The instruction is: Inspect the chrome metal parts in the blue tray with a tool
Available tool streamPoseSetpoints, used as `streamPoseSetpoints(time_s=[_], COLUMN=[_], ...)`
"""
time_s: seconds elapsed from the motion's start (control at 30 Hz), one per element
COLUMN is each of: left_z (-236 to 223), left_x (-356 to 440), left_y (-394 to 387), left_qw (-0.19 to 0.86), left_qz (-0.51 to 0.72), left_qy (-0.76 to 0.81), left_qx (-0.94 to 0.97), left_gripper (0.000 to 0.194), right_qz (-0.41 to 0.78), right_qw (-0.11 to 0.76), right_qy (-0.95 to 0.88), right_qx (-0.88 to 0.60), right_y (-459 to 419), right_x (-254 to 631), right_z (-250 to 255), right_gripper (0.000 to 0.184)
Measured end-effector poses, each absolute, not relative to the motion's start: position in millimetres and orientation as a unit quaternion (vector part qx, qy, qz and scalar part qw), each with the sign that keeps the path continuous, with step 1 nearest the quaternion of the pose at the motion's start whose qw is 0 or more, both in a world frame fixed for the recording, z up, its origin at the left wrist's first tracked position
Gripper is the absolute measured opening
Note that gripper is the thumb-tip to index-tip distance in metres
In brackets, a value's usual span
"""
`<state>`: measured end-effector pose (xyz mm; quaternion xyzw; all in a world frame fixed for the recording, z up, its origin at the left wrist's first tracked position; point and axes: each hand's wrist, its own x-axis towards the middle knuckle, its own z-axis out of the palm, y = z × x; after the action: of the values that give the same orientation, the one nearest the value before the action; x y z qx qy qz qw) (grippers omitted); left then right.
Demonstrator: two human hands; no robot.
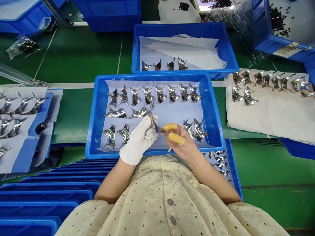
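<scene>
My left hand (137, 141), in a white glove, is closed on a shiny curved metal part (154, 124) with pointed ends, held above the blue tray (90, 131). My right hand (180, 139) wears yellow finger cots on two fingers, which meet the part's right end. A slim pen-like tool (181, 128) with a pointed tip lies across that hand, gripped in its fingers. Under both hands, similar metal parts (161, 94) stand in rows on the tray's white paper lining. Two of them (199, 129) are just right of my right hand.
Behind stands another blue tray (136, 49) with several metal parts and white sheets. More parts lie on a padded cloth (270, 114) at right and on paper-covered boards (22, 124) at left. Stacked blue trays (49, 196) fill the lower left. Dark small pieces sit in a bin (290, 46).
</scene>
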<state>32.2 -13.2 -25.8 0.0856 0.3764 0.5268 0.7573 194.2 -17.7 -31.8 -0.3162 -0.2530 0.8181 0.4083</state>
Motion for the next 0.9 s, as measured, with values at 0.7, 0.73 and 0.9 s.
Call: streamPoseSetpoints(time_s=[0.7, 0.73, 0.9], left_z=[-39, -40, -39], left_x=[0, -3, -7], left_y=[-19, -20, -18], left_qw=[0.634, 0.634, 0.648], left_qz=[0.164, 0.144, 0.101], left_qy=[0.550, 0.551, 0.551], left_qx=[0.518, 0.524, 0.516], left_gripper=[0.041, 0.042, 0.053], right_qz=[0.323, 0.341, 0.252], right_qw=[-0.049, -0.030, 0.186], right_qy=[-0.750, -0.751, -0.646], right_qx=[-0.575, -0.564, -0.696], right_y=[-38, -34, 24], right_x=[269, 276, 372], right_z=[-39, -36, -34], right_gripper=[0.015, 0.016, 0.025])
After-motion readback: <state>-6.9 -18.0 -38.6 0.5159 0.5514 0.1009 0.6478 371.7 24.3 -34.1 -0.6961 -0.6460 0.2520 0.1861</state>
